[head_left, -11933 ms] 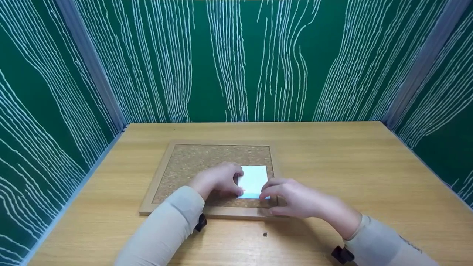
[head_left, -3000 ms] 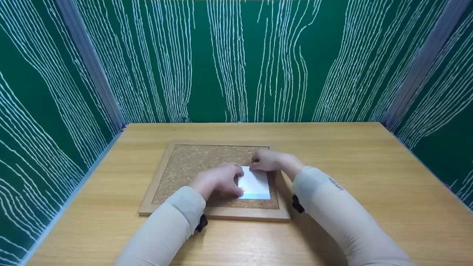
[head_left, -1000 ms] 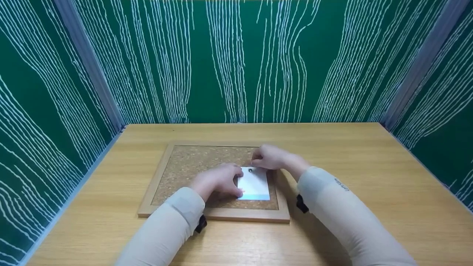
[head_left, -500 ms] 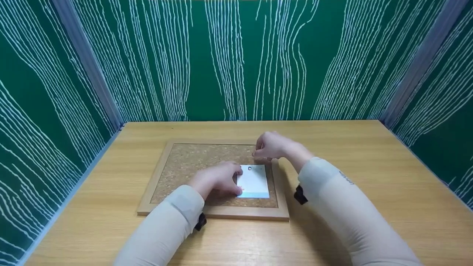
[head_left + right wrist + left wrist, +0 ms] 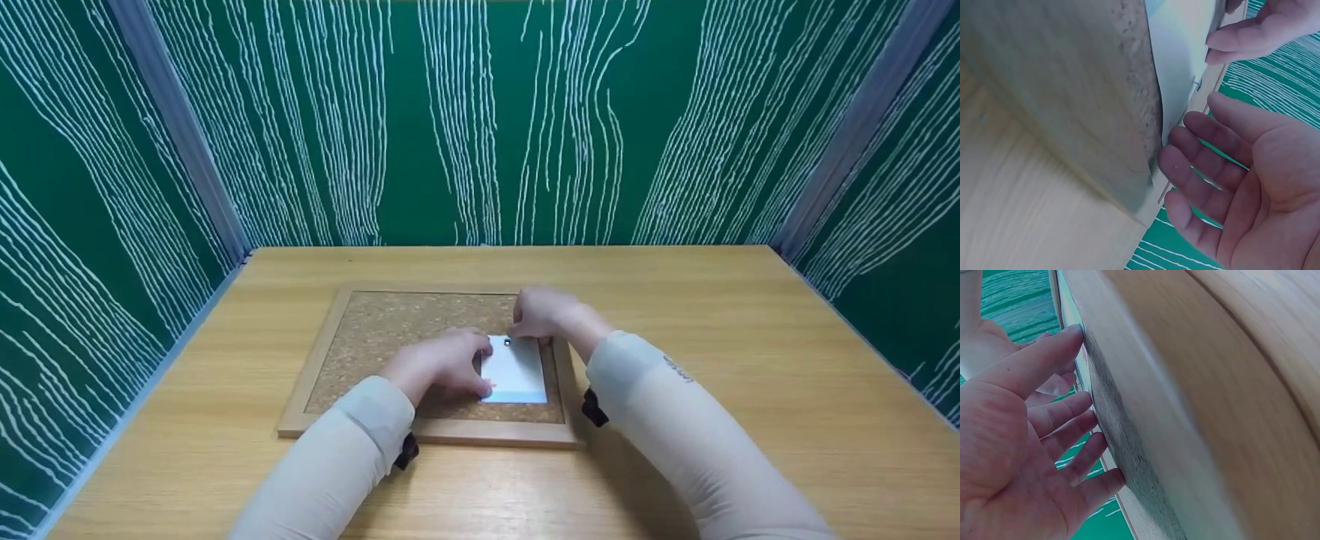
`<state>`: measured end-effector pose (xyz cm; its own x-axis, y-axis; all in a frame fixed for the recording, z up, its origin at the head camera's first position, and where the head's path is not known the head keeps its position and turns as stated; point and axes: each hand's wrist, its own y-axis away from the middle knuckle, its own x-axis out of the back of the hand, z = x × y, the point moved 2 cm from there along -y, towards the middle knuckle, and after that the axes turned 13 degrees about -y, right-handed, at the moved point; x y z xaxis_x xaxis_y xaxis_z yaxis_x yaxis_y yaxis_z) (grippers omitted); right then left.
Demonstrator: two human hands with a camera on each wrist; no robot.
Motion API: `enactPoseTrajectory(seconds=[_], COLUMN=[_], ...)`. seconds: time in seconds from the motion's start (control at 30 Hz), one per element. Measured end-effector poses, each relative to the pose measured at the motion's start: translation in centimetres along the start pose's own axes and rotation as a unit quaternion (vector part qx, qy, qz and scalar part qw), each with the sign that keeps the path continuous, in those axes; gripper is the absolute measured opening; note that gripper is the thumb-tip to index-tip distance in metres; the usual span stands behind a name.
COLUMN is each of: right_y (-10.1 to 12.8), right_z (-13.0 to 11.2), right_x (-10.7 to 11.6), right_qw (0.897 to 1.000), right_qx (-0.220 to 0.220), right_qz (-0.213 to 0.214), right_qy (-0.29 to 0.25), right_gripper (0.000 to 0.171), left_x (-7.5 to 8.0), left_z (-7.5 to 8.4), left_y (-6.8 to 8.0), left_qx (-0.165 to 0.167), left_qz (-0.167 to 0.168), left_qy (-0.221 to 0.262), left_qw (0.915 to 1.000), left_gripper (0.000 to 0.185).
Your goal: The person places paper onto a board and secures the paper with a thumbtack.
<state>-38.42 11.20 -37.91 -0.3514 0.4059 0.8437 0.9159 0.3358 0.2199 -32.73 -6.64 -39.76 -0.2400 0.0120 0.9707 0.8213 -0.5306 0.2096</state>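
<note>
Both forearms reach forward in pale sleeves. The left hand (image 5: 442, 365) lies flat, fingers (image 5: 1069, 433) straight and together; the right hand (image 5: 546, 313) sits slightly ahead, fingers (image 5: 1207, 163) loosely extended.

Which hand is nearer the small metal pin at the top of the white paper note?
Right. The right hand sits just above the small metal pin, fingertips beside it. The left hand presses the white paper note's left edge, lower down.
</note>
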Motion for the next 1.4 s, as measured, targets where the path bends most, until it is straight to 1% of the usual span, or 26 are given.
enactPoseTrajectory(seconds=[0.1,0.2,0.33,0.47,1.03,1.1,1.2,1.33,1.4], right_y=[-0.1,-0.4,-0.7,-0.8,-0.7,-0.6,-0.4,-0.4,-0.4], right_z=[-0.1,-0.1,0.0,0.0,-0.2,-0.3,-0.4,0.0,0.2], right_x=[-0.2,-0.3,-0.6,-0.7,-1.3,-1.3,-1.3,-1.5,-1.5], right_qw=[1.000,0.999,0.998,0.998,0.996,0.996,0.994,0.992,0.993], right_qx=[-0.003,0.002,0.007,-0.004,-0.006,-0.004,0.002,0.009,0.011], right_qz=[0.008,0.013,0.018,0.024,0.066,0.070,0.076,0.077,0.078], right_qy=[0.004,0.029,0.056,0.050,0.061,0.062,0.077,0.095,0.084], right_gripper=[0.018,0.021,0.023,0.022,0.023,0.023,0.024,0.029,0.029], left_x=[0.0,0.0,-0.1,-0.1,0.0,0.1,0.2,0.0,-0.1], left_z=[0.0,0.0,0.0,-0.1,0.1,0.1,0.1,0.0,0.0], left_y=[0.0,0.0,0.0,0.1,0.3,0.3,0.2,0.2,0.1], left_qx=[-0.008,-0.020,-0.027,-0.024,-0.011,-0.011,-0.019,-0.027,-0.025], left_qz=[0.008,0.016,0.020,0.017,0.006,0.008,0.014,0.019,0.016], left_qy=[-0.010,-0.014,-0.014,-0.008,0.008,0.006,0.001,-0.009,-0.011], left_qw=[0.9999,0.9996,0.9994,0.9995,0.9999,0.9999,0.9997,0.9994,0.9995], left_gripper=[0.063,0.061,0.061,0.062,0.063,0.062,0.060,0.057,0.059])
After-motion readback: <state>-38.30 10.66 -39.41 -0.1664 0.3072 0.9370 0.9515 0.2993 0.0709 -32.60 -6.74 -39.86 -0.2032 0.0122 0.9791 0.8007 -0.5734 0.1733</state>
